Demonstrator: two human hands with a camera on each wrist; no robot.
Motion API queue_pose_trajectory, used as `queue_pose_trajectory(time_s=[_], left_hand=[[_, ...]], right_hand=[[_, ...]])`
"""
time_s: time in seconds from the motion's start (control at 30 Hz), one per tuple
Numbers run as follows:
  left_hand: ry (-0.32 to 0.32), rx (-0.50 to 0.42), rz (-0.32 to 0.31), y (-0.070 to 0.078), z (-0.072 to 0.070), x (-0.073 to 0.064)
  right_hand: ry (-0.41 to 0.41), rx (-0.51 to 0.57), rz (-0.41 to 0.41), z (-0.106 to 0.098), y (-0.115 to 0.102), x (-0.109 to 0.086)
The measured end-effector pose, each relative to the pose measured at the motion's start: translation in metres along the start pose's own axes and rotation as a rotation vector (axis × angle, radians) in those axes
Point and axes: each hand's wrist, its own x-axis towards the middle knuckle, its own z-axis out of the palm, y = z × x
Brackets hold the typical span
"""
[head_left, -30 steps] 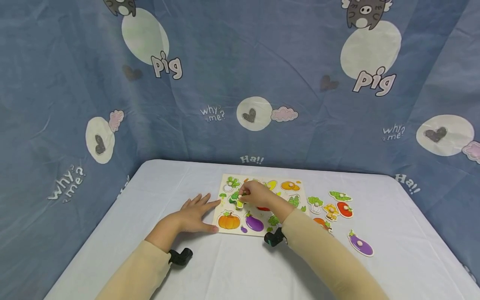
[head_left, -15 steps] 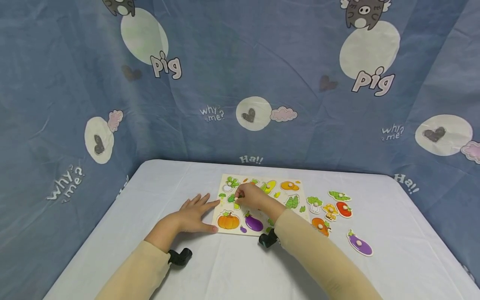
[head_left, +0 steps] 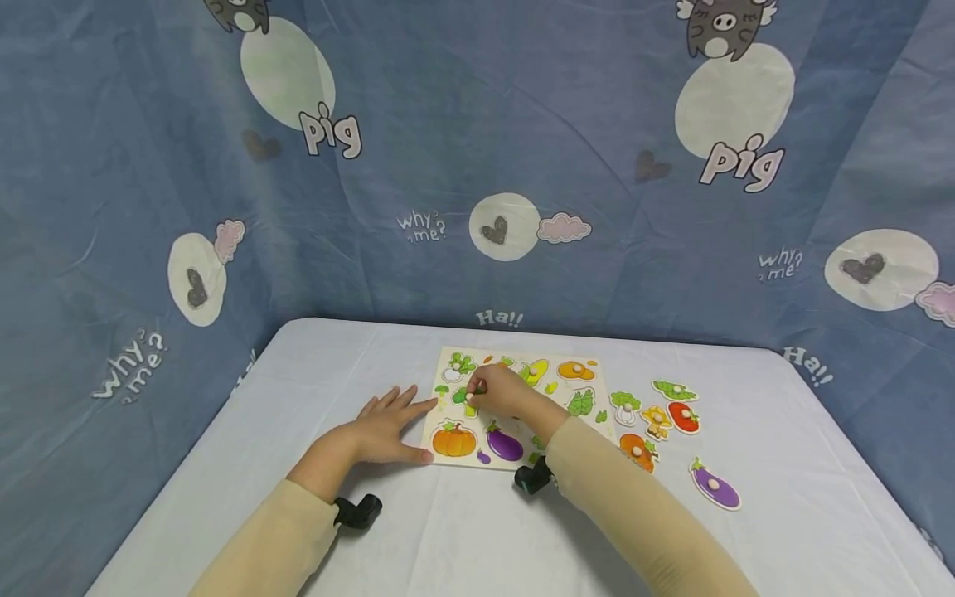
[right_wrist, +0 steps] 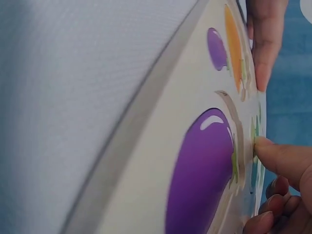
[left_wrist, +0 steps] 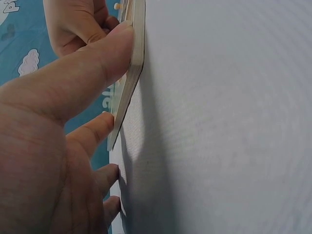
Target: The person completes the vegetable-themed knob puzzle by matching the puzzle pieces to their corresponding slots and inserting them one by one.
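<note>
A wooden vegetable puzzle board (head_left: 464, 462) lies on the white-covered table. My right hand (head_left: 503, 390) is over its left half, with thumb and finger pinching the small knob of a broccoli piece (head_left: 460, 395), which lies at the broccoli spot and is partly covered by the fingers. My left hand (head_left: 384, 433) rests with spread fingers at the board's left edge. In the left wrist view the thumb (left_wrist: 109, 56) presses on the board's corner. A purple eggplant picture (right_wrist: 202, 170) fills the near part of the board in the right wrist view.
Loose knobbed pieces lie right of the board: an eggplant (head_left: 715, 484), a tomato (head_left: 684, 418), a mushroom (head_left: 657, 421), a leafy green vegetable (head_left: 625, 406), a green pod (head_left: 675, 390) and an orange pumpkin (head_left: 637, 450). A printed blue curtain (head_left: 358, 265) hangs behind the table.
My right hand has shifted slightly left, and the broccoli piece has shifted with it onto the broccoli spot. In the last half second both hands have stayed almost still.
</note>
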Motion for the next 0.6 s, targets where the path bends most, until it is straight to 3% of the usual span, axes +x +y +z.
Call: queue_pose_trajectory(time_s=[0.3,0.6], left_hand=[[-0.001,0.002,0.003,0.002,-0.002,-0.001],[0.006,0.002,0.010,0.002,-0.002,-0.002]], right_hand=[[0.010,0.053,0.008,-0.019,0.000,-0.007],[0.019,0.065,0.006,-0.051,0.001,-0.031]])
